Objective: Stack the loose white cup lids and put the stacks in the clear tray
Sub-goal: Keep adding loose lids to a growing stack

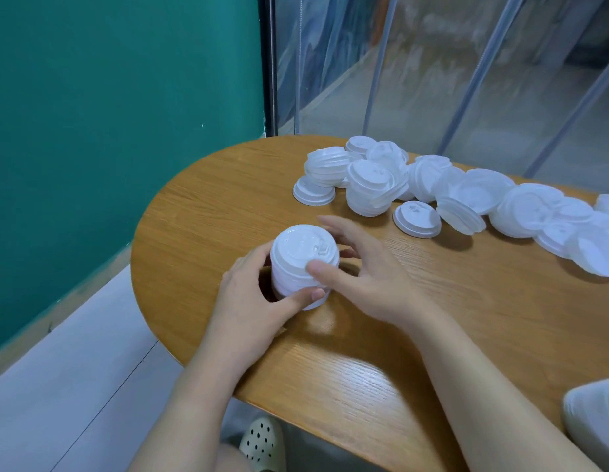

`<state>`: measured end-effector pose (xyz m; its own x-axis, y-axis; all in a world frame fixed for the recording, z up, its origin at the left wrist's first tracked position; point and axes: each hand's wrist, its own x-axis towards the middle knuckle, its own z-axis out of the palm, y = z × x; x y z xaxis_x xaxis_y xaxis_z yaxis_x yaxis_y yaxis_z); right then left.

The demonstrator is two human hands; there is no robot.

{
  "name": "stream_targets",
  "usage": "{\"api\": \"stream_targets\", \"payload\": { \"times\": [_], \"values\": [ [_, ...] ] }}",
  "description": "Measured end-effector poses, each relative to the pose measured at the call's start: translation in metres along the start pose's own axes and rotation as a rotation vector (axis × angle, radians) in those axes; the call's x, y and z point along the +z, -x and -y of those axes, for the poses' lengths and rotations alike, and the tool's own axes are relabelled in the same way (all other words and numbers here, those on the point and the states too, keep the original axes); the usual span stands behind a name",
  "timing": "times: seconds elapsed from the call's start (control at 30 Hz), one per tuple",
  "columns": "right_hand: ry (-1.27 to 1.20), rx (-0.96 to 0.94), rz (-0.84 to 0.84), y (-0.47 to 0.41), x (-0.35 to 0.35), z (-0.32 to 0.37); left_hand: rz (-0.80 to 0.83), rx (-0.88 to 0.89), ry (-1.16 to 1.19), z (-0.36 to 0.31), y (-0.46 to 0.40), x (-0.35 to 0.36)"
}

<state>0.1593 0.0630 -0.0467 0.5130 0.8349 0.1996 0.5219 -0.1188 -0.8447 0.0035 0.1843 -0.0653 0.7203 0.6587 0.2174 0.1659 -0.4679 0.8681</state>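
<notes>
A stack of white cup lids point(301, 260) stands upright on the wooden table point(381, 335), near its left end. My left hand point(259, 301) wraps the stack from the left, thumb on its lower front. My right hand point(357, 270) holds it from the right, thumb on the top lid's rim and fingers behind. A heap of loose white lids point(432, 195) stretches along the far edge toward the right. One single lid point(417, 219) lies flat in front of the heap. A corner of the clear tray point(594, 424) shows at the right edge.
A teal wall point(109, 114) stands left of the table, with clear plastic curtain strips point(432, 63) behind it. The table's rounded left end overhangs a pale floor point(75, 386). A white perforated shoe point(262, 441) shows under the front edge.
</notes>
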Motion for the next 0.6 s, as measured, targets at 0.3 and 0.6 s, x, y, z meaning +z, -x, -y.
{"api": "stream_targets", "payload": {
  "times": [0.3, 0.6],
  "values": [
    [0.211, 0.067, -0.683, -0.015, -0.06, -0.053, 0.047, -0.038, 0.013, -0.005, -0.011, 0.011],
    [0.372, 0.201, -0.565, -0.046, -0.081, -0.075, 0.118, -0.085, 0.076, -0.028, -0.042, 0.039]
  ]
}}
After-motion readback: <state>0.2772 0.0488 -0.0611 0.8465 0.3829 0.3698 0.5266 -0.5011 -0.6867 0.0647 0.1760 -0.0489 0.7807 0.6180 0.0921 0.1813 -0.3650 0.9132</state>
